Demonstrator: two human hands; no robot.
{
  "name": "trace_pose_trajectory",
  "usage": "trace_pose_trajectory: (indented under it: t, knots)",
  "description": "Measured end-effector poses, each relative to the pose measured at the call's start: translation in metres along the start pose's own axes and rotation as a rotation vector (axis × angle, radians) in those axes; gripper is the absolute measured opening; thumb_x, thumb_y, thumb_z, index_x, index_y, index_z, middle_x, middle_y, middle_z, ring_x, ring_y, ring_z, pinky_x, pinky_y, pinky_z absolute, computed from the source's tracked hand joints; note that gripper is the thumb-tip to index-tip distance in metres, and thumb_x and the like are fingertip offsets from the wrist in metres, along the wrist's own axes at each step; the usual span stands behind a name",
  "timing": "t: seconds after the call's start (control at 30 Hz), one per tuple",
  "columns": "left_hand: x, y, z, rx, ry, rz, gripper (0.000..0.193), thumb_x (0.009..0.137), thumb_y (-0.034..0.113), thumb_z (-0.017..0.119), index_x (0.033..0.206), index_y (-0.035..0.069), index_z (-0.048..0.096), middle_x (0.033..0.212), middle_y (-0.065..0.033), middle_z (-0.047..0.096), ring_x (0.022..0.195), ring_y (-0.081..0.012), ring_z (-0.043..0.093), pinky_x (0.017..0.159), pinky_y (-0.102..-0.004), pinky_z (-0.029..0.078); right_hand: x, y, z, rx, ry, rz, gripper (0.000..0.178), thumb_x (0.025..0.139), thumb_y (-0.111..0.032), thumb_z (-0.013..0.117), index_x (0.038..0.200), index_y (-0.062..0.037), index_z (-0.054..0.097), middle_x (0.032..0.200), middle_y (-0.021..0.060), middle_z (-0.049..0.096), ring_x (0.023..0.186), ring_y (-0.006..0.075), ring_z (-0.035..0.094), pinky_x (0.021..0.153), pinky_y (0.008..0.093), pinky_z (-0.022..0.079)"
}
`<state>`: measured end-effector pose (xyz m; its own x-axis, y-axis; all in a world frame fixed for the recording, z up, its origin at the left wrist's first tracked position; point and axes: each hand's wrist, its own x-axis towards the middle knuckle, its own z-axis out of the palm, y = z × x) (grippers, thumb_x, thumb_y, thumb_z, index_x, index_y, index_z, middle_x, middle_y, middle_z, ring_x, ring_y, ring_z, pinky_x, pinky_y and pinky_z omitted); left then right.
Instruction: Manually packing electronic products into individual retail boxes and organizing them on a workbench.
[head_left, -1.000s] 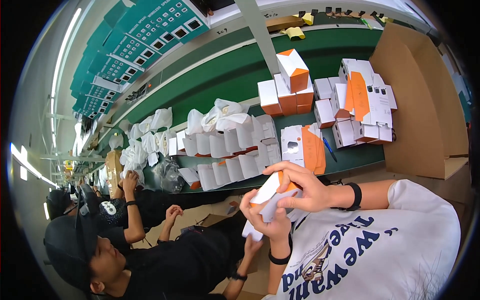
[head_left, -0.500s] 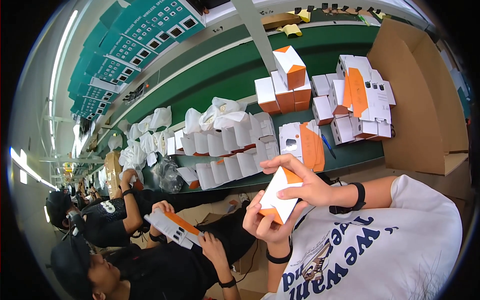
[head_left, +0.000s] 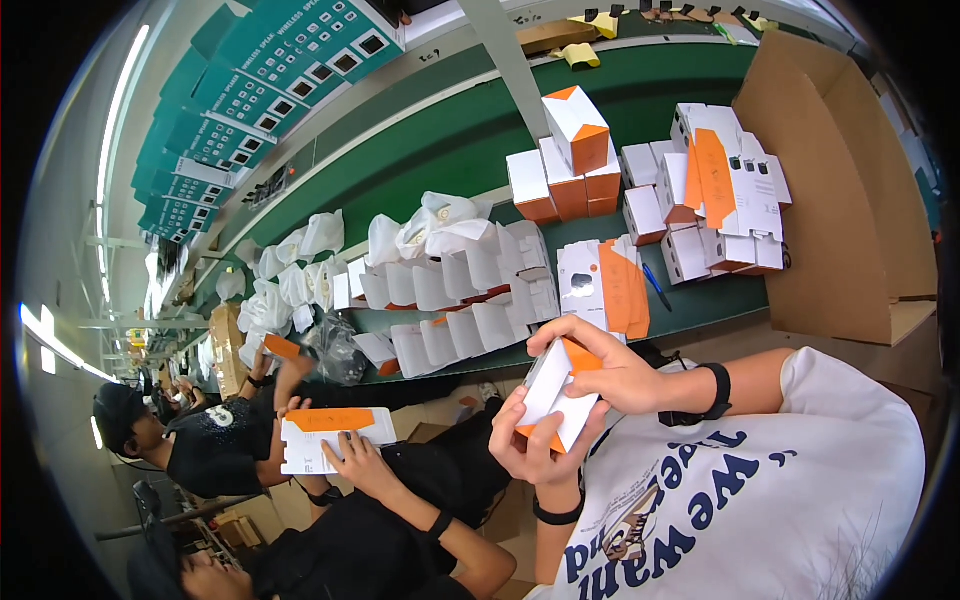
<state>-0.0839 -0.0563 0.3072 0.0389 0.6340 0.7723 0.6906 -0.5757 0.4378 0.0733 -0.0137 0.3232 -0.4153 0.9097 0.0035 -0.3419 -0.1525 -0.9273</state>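
Green workbench (head_left: 700, 314) beyond hands (head_left: 620, 378) around white-orange box (head_left: 546, 388)

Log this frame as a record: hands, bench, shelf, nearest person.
left hand: grips a white-and-orange box from below
right hand: holds the same box at its upper side, thumb on white face
bench, left and middle: white bagged items, two rows of open boxes
bench, right: stacked closed boxes, flat cartons, blue pen
right end: large open cardboard box
shelf: teal printed packaging
nearest co-worker: holds a flat carton
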Motion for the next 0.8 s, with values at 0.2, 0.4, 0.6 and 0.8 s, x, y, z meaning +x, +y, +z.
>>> trace_pose_trajectory:
  t: [0.2, 0.4, 0.6, 0.8]
  knots:
    - [0.001, 0.002, 0.015, -0.020, -0.036, -0.070, 0.064, 0.068, 0.043, 0.094, 0.106, 0.011, 0.055, 0.118, -0.0172, 0.053, 0.099, -0.0334, 0.063, 0.079, -0.0422, 0.057, -0.001, 0.019, -0.021, 0.006, 0.043, -0.107, 0.056, 0.084, -0.009, 0.057, 0.138, -0.0032, 0.044, 0.134, 0.0134, 0.052, 0.135, 0.0226, 0.046, 0.116, 0.0369, 0.032]
    - [-0.002, 0.014, 0.003, -0.027, 0.044, -0.111, 0.060, 0.062, 0.033, 0.098, 0.103, 0.011, 0.059, 0.117, -0.0162, 0.059, 0.103, -0.0308, 0.066, 0.081, -0.0368, 0.058, -0.008, 0.009, -0.006, -0.042, 0.029, -0.124, 0.043, 0.089, -0.005, 0.052, 0.132, -0.0055, 0.047, 0.124, 0.0099, 0.054, 0.120, 0.0180, 0.052, 0.107, 0.0319, 0.039]
    - [-0.007, 0.015, 0.002, -0.049, 0.081, -0.108, 0.056, 0.061, 0.028, 0.098, 0.099, 0.010, 0.061, 0.114, -0.0163, 0.062, 0.099, -0.0319, 0.068, 0.081, -0.0365, 0.058, -0.006, 0.022, -0.007, 0.168, 0.022, -0.035, 0.043, 0.094, -0.008, 0.049, 0.136, -0.0074, 0.044, 0.129, 0.0141, 0.060, 0.120, 0.0195, 0.056, 0.104, 0.0319, 0.043]
    - [-0.007, 0.001, -0.001, -0.020, 0.146, -0.321, 0.042, 0.066, 0.015, 0.090, 0.094, 0.008, 0.059, 0.115, -0.0174, 0.058, 0.105, -0.0353, 0.058, 0.092, -0.0457, 0.048, 0.012, 0.031, -0.013, 0.065, -0.082, -0.020, 0.066, 0.095, -0.030, 0.064, 0.151, -0.0080, 0.035, 0.147, 0.0184, 0.049, 0.134, 0.0288, 0.048, 0.112, 0.0411, 0.038]
